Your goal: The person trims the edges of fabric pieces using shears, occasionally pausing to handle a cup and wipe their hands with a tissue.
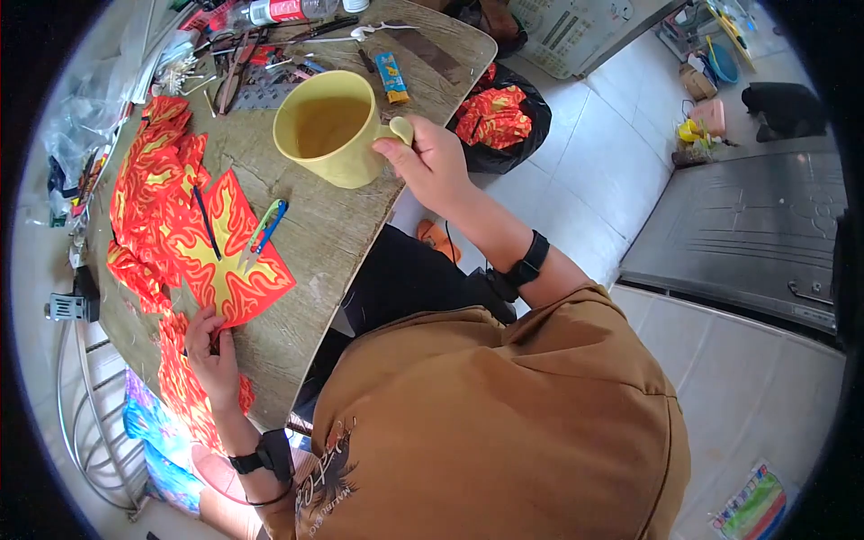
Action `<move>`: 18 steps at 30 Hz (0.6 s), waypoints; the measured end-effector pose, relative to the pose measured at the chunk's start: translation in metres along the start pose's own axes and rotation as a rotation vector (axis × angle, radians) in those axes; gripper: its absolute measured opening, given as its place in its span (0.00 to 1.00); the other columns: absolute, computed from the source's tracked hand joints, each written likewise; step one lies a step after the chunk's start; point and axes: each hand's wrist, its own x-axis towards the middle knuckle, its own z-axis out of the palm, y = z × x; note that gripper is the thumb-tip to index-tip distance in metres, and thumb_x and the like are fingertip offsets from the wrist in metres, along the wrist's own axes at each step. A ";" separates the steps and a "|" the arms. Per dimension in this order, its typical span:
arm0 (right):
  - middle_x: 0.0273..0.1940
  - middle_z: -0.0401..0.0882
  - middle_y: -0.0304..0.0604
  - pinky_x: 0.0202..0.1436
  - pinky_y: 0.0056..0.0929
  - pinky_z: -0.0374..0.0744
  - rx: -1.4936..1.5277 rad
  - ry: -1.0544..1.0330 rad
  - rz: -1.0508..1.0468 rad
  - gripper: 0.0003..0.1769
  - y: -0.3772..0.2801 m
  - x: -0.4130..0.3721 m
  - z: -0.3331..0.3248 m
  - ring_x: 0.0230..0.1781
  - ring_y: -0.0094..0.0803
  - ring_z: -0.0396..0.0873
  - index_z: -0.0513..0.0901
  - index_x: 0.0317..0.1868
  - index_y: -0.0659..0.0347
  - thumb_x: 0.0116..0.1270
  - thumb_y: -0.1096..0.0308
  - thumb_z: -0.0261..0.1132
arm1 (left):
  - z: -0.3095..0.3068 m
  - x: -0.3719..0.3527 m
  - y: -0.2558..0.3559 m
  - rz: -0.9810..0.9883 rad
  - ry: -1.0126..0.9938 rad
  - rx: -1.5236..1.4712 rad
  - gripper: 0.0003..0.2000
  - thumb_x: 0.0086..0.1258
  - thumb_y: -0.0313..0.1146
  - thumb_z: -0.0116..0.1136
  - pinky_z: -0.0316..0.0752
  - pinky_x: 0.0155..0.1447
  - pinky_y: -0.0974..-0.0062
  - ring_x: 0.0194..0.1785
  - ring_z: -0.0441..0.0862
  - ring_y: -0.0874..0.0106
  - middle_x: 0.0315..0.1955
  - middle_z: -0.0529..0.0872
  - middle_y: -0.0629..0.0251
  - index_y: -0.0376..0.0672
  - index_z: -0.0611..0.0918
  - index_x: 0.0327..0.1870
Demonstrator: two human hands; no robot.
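Observation:
My right hand [427, 166] is closed around the handle of a large pale-yellow mug [351, 168]. The mug is at the table's edge, tilted a little so that I see into it; a brownish tone shows inside. At the lower left, my left hand [212, 355] has its fingers curled at the bottom corner of a red and yellow flame-patterned cloth piece [216, 279]. A small dark bit shows between thumb and fingers, too small to name. On the cloth lie small blue-and-green snips [264, 229] and a dark pen-like stick [207, 220].
Crumpled patterned cloth [148, 207] lies along the wooden table's [301, 360] far side. Tools, large scissors [236, 76], a bottle [283, 11] and a blue-yellow packet [391, 76] fill the back. A black bag [504, 117] with cloth stands on the tiled floor.

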 end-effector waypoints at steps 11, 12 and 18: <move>0.22 0.74 0.33 0.25 0.18 0.70 0.024 0.007 0.021 0.10 0.009 -0.006 0.001 0.20 0.17 0.72 0.76 0.35 0.64 0.65 0.64 0.62 | 0.001 0.001 0.001 -0.003 0.019 0.008 0.07 0.58 0.20 0.57 0.68 0.58 0.67 0.53 0.76 0.62 0.47 0.80 0.58 0.38 0.79 0.37; 0.22 0.74 0.33 0.25 0.17 0.70 0.034 0.020 0.013 0.10 0.010 -0.007 0.002 0.21 0.17 0.72 0.76 0.36 0.64 0.65 0.64 0.62 | 0.001 0.001 0.001 0.004 0.018 0.016 0.07 0.58 0.20 0.57 0.68 0.58 0.67 0.53 0.76 0.62 0.47 0.80 0.58 0.38 0.79 0.37; 0.22 0.74 0.34 0.25 0.17 0.70 0.014 0.014 0.003 0.10 0.014 -0.005 0.002 0.21 0.17 0.72 0.76 0.36 0.65 0.65 0.65 0.61 | 0.000 0.001 0.000 0.018 0.028 0.044 0.07 0.58 0.20 0.57 0.68 0.58 0.68 0.53 0.75 0.61 0.46 0.80 0.58 0.38 0.79 0.37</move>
